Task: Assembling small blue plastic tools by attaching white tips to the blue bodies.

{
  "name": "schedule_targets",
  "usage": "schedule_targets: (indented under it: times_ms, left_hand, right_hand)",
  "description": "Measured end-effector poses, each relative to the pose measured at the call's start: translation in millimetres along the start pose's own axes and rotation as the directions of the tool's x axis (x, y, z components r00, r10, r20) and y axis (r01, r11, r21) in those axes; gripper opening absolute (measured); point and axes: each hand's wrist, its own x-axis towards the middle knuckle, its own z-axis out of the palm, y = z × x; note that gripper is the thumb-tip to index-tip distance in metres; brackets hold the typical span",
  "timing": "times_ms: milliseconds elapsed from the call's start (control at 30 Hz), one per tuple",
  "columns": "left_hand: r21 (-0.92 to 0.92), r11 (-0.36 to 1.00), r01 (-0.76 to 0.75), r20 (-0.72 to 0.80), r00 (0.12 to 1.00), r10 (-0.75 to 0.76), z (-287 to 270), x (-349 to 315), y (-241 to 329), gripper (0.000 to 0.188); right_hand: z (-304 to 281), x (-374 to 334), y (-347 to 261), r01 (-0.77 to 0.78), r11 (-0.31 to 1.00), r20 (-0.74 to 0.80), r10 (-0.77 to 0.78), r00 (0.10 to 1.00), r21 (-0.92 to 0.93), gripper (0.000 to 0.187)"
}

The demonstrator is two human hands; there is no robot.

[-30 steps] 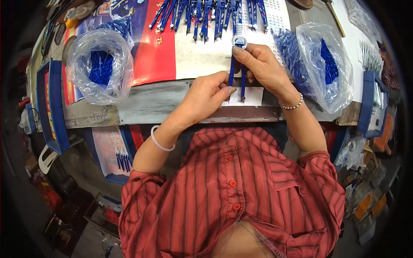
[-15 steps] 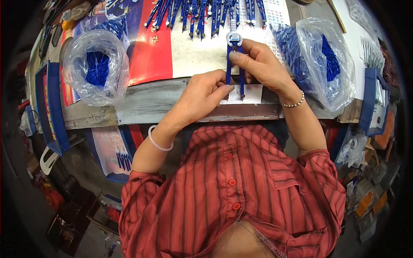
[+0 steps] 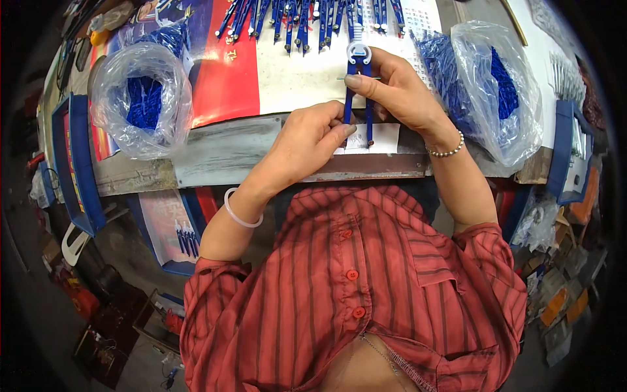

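A blue drawing compass [image 3: 369,121] with a white rounded head hangs over the table's near edge, its legs slightly apart and pointing toward me. My left hand [image 3: 302,142] pinches the lower part of its left leg between thumb and fingers. Higher up, my right hand [image 3: 406,95] grips the compass, thumb across the front and fingers behind the right leg. A thin metal rod [image 3: 341,78] lies crosswise at the legs, beside the right thumb tip; its middle is partly hidden. Beyond the head, several blue compasses [image 3: 304,29] lie in a spread row.
Clear plastic bags with blue parts stand on the left [image 3: 104,98] and right [image 3: 532,108]. A small white paper [image 3: 385,138] lies at the table edge [image 3: 228,147]. Blue trays flank the table on the left [image 3: 88,189] and right [image 3: 575,176]; an open drawer [image 3: 153,222] holds several blue compasses.
The compass and both hands have shifted slightly, the right hand a little away from me. More of the thin rod now shows beside the right thumb. Both hands keep their hold.
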Motion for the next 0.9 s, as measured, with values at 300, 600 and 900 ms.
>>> schedule_targets:
  times_ms: [300, 600, 900]
  left_hand:
    - [0.039, 0.999, -0.028, -0.034, 0.999, 0.03, 2.1, -0.1, -0.6, 0.013]
    - [0.091, 0.992, -0.089, -0.057, 0.994, 0.094, 4.0, -0.9, -3.5, 0.013]
    - [0.092, 0.992, -0.086, -0.052, 0.995, 0.091, 3.3, -1.1, -2.9, 0.013]
  right_hand:
    - [0.3, 1.0, -2.8, 0.009, 1.0, 0.011, -0.009, 1.0, -0.007, 0.028]
    - [-0.5, -0.1, 0.2, 0.011, 0.999, 0.018, -0.011, 1.0, -0.041, 0.03]
    - [-0.2, -0.5, 2.5, 0.039, 0.999, 0.014, -0.039, 0.999, -0.031, 0.028]
